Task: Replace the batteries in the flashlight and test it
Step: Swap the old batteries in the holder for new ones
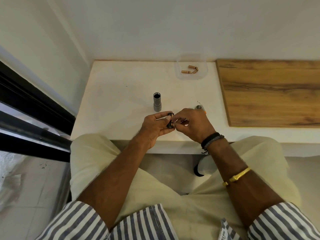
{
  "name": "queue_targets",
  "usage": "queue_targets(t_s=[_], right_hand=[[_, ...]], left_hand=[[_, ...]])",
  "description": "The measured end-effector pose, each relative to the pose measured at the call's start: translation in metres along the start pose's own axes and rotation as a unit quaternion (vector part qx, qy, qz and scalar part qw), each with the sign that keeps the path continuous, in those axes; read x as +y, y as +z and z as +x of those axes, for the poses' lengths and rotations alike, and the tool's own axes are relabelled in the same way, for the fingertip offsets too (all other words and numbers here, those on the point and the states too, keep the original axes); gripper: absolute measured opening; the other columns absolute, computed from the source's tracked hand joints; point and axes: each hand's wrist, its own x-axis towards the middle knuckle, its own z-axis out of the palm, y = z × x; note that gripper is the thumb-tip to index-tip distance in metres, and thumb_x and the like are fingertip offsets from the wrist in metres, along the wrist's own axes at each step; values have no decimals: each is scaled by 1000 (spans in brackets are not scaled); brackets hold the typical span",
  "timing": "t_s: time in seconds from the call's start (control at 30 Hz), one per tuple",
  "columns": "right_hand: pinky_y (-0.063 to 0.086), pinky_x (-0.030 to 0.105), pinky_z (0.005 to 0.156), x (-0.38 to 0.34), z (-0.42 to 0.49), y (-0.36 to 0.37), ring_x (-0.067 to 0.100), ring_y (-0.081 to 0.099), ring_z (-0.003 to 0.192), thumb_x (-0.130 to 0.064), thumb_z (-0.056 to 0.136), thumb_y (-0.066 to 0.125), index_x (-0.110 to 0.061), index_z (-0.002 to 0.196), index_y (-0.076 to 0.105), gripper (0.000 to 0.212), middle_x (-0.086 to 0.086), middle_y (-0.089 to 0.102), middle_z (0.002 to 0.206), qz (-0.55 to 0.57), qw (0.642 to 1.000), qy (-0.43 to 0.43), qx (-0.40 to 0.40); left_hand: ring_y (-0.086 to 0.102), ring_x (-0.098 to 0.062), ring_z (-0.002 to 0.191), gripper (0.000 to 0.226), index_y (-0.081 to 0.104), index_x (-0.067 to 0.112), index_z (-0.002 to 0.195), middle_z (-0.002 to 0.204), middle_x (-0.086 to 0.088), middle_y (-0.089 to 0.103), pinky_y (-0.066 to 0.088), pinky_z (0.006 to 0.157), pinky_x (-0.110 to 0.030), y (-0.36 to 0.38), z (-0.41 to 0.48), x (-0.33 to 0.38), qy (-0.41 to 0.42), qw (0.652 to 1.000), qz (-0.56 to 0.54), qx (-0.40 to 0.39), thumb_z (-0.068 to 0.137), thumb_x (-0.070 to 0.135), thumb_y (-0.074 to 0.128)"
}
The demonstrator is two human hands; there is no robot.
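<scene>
Left hand [152,125] grips the black battery holder [170,120] above the worktop's [121,94] near edge, long axis running near-to-far. Right hand [194,123] is pinched at its right side; what it pinches cannot be told. Flashlight body [157,102] stands upright just beyond, open end up; batteries [189,69] lie in the tray [178,73] at the far edge

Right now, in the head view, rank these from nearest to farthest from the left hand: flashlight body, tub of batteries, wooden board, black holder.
1. Black holder: held in the left hand.
2. Flashlight body: standing just beyond the hands.
3. Tub of batteries and wooden board: both well off to the right, too close to call.
</scene>
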Motion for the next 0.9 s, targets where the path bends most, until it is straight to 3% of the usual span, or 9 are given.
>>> queue_targets(t_s=[0.23,0.43,0.73,0.9], right_hand=[[62,38,78,-1,-2,3,22,70,81,-18,84,77,-10,107,77,24,8,72,101,-1,1000,-8,12],[62,39,76,-1,-3,6,21,69,78,-15,84,75,-11,100,79,17,8,74,97,-7,1000,-21,18],[62,39,75,3,-2,9,23,68,88,-5,86,73,-11,93,82,13,9,73,100,13,998,-54,35],[63,38,72,5,-2,10,21,69,85,-7,80,77,-9,90,81,11,8,74,96,26,997,-41,61]], left_hand=[[76,-29,90,15,72,19,104,96,-6,79,61,67,-32,0,-1,-1,1,1000,29,4,94,11,66],[76,-29,90,16,72,13,108,98,-11,78,61,69,-33,2,0,0,2,1000,18,13,92,10,69],[76,-31,89,16,71,11,108,101,-12,76,61,66,-33,1,1,2,-3,999,-31,33,93,9,67],[74,-32,95,27,67,6,119,109,-17,74,62,75,-38,2,0,0,-5,998,-54,23,93,11,67]])
